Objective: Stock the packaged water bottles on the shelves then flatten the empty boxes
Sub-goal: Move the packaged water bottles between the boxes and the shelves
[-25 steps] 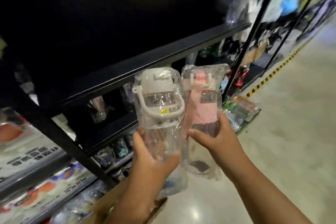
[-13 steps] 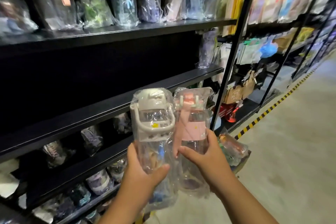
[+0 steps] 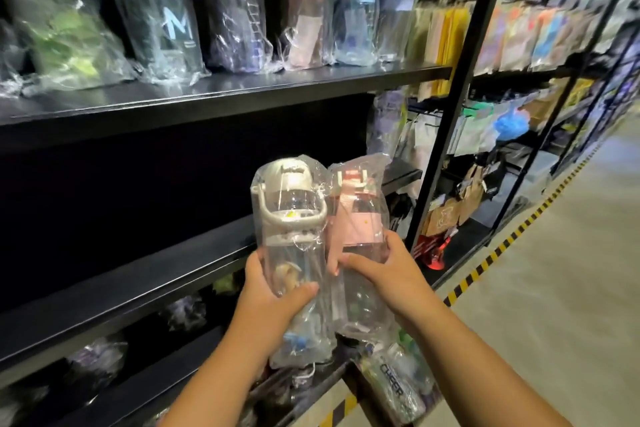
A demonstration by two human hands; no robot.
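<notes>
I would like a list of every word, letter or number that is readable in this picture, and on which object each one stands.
"M": a large pale letter on the dark packaged bottle standing on the upper shelf.
"CHEER": dark letters on the clear packaged bottle lying at the bottom.
Too blurred to read: the lid mark of the white-lidded bottle, the spot on the pink bottle, the prints on the brown paper bags.

Held pair: handled bottle in the left hand, touching the strapped bottle in the right hand beside it, both upright.
Middle shelf: behind the pair.
Upper shelf: above, with a row of bagged bottles standing on it.
Shelf post: right of the pair.
Floor: right of the shelves.
</notes>
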